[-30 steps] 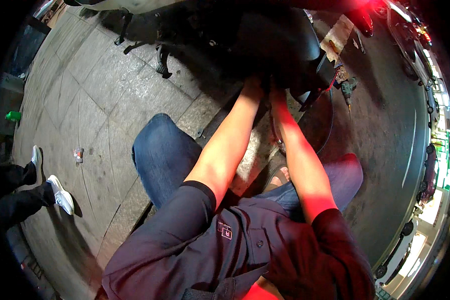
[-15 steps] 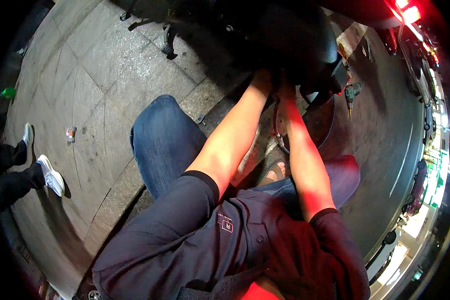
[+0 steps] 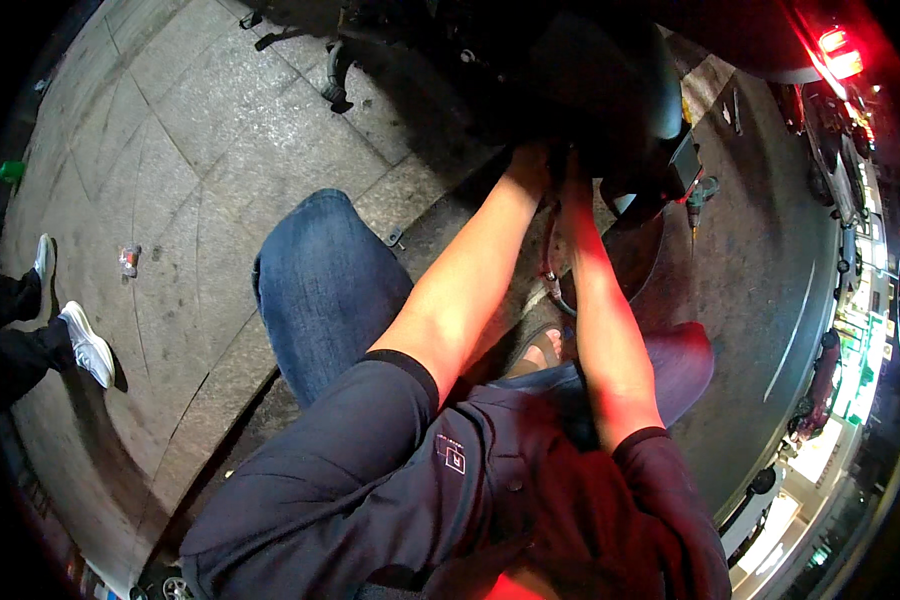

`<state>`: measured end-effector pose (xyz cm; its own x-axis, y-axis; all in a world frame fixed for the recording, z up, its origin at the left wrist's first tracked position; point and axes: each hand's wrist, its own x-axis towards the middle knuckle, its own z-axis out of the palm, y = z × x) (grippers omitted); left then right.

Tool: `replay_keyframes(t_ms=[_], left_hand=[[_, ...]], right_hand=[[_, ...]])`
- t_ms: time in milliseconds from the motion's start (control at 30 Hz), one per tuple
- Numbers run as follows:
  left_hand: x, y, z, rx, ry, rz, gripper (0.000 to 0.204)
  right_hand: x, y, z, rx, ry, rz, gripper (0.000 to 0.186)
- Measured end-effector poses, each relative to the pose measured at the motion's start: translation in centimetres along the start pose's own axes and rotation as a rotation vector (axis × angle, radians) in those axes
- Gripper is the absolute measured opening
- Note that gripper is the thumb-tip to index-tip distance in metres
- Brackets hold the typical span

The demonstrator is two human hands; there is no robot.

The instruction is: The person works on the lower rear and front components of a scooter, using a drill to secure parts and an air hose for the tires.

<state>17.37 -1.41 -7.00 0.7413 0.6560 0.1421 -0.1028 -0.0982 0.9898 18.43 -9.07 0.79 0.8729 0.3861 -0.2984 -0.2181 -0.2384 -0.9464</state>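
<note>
Both my arms stretch forward into deep shadow beneath a dark vehicle [image 3: 570, 70] that looks like a motorbike or scooter. My left hand [image 3: 532, 162] and my right hand [image 3: 573, 172] are close together at its lower edge. Their fingers disappear in the dark, so what they touch or hold is hidden. A thin hose or cable [image 3: 554, 275] loops down by my right forearm. Right of my hands, a small dark rectangular piece [image 3: 684, 165] sticks out at the vehicle's side. A green power drill [image 3: 703, 192] with a long bit lies on the ground just beyond it.
A dark metal stand or lever [image 3: 337, 80] juts from the vehicle on the left. A small metal part [image 3: 395, 237] lies near my left knee. Another person's white shoe [image 3: 88, 345], a small packet [image 3: 129, 260] and a green object [image 3: 11, 171] are far left. Vehicles line the road's right side.
The view has shifted slightly, so the shoes, packet and drill sit a little differently in the picture. My hands stay in the same shadowed spot.
</note>
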Motion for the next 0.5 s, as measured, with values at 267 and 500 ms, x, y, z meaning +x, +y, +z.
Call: replay_keyframes(t_ms=[267,500], left_hand=[[0.4,-1.1,-0.2,-0.054,0.024,-0.035,0.038],[0.6,-2.1,1.9,-0.197,0.036,-0.094,0.039]], right_hand=[[-0.4,-0.3,0.9,-0.109,-0.001,0.013,0.054],[2.4,2.6,-0.9,0.04,-0.001,-0.015,0.058]])
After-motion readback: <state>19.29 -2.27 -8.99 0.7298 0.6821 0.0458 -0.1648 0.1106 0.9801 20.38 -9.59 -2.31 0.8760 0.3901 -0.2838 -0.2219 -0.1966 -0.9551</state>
